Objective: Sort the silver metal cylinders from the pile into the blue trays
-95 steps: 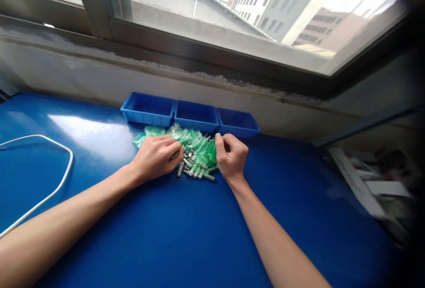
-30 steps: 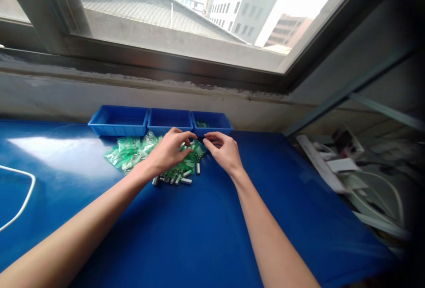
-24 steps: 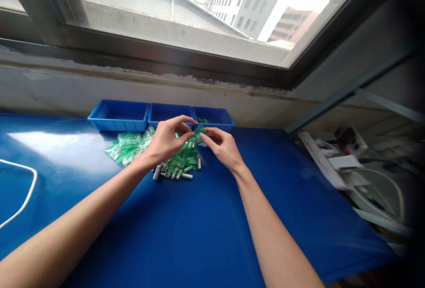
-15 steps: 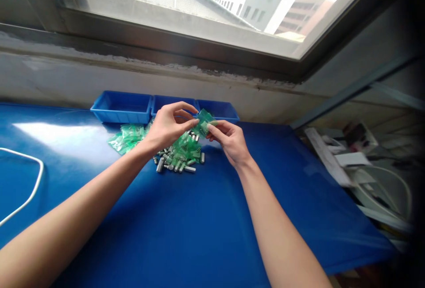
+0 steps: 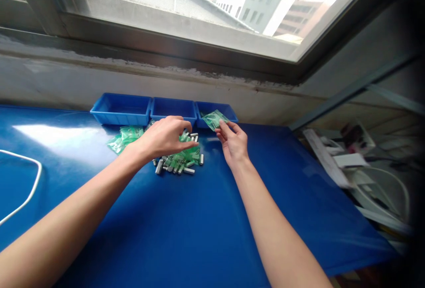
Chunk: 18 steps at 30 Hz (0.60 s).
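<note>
Pinched in my right hand point(image 5: 235, 141) is a small green plastic bag point(image 5: 214, 119), held over the front of the right blue bin point(image 5: 232, 111). My left hand point(image 5: 169, 135) hovers palm down over the heap, thumb and fingers apart, with nothing seen between them. Beneath it lie several short metal hex pieces point(image 5: 159, 166) mixed with green bags point(image 5: 181, 158). More green plastic bags point(image 5: 121, 138) lie to the left of the heap, partly hidden by my left hand and forearm.
A middle blue bin point(image 5: 173, 107) and a left blue bin point(image 5: 122, 104) stand in the same row against the wall below the window. A white cable point(image 5: 40, 168) curves over the blue table point(image 5: 172, 235) at left. Boxes and papers point(image 5: 352, 159) sit beyond the right edge.
Both hands were together on the green bag half a second ago. My left hand has let go and dropped back over the heap, while my right hand has carried the bag rightward to the right bin.
</note>
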Each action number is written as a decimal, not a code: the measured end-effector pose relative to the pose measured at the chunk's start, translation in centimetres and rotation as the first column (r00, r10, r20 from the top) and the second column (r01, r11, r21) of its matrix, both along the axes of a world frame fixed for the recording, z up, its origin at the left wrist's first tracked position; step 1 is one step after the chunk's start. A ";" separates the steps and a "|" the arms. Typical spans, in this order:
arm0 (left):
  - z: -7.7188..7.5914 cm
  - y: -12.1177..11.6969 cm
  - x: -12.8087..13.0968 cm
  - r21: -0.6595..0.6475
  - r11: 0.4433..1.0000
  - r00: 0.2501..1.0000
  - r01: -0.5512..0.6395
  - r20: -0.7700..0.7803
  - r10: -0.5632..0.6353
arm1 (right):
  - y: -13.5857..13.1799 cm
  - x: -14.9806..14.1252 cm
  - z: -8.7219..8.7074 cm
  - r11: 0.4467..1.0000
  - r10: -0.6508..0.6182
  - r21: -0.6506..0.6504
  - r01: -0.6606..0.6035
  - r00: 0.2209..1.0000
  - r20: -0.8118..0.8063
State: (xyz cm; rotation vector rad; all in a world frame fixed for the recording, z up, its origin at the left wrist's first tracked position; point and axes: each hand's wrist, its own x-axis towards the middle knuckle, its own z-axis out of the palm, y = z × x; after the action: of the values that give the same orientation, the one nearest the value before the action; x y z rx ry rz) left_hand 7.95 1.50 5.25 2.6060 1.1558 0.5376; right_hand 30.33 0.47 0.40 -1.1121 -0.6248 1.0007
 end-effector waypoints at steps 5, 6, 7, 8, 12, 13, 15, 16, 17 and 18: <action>0.0 -0.3 0.1 0.023 1.000 0.993 0.003 -0.120 -0.001 | 0.0 -0.1 0.2 0.998 0.029 0.059 -0.025 0.997 -0.066; 0.0 -0.3 0.1 0.022 1.000 0.992 0.018 -0.122 -0.016 | 0.0 -0.1 0.3 0.997 0.037 0.069 -0.032 0.996 -0.077; 0.0 -0.3 0.1 0.020 0.999 0.993 0.035 -0.116 -0.033 | 0.0 -0.1 0.4 0.996 0.045 0.076 -0.039 0.995 -0.086; -0.1 -0.4 0.0 0.019 0.998 0.993 0.052 -0.107 -0.049 | 0.0 0.0 0.6 0.996 0.055 0.082 -0.047 0.995 -0.088; -0.1 -0.5 0.1 0.017 0.993 0.990 0.114 -0.089 -0.112 | -0.2 0.1 0.9 0.989 0.120 0.092 -0.119 0.993 0.004; -0.2 -0.5 0.1 0.015 0.991 0.987 0.134 -0.093 -0.132 | -0.2 0.1 0.9 0.986 0.140 0.084 -0.143 0.989 0.042; -0.5 -0.4 0.2 0.006 0.986 0.983 0.164 -0.088 -0.163 | -0.4 0.0 1.0 0.982 0.176 0.056 -0.183 0.979 0.102; -0.6 -0.2 0.2 0.001 0.985 0.982 0.171 -0.078 -0.171 | -0.6 -0.1 1.1 0.980 0.191 0.040 -0.197 0.974 0.120; -0.8 -0.1 0.2 -0.003 0.985 0.983 0.173 -0.063 -0.173 | -0.7 -0.2 1.2 0.978 0.204 0.026 -0.209 0.970 0.132; -0.9 0.1 0.3 -0.005 0.985 0.984 0.172 -0.046 -0.172 | -0.8 -0.2 1.2 0.976 0.215 0.014 -0.219 0.967 0.139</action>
State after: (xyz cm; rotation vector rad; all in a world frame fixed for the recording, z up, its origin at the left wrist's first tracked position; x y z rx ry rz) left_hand 8.20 1.56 4.33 2.6968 0.9308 0.4427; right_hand 30.09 -0.28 1.59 -1.1093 -0.8849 1.1040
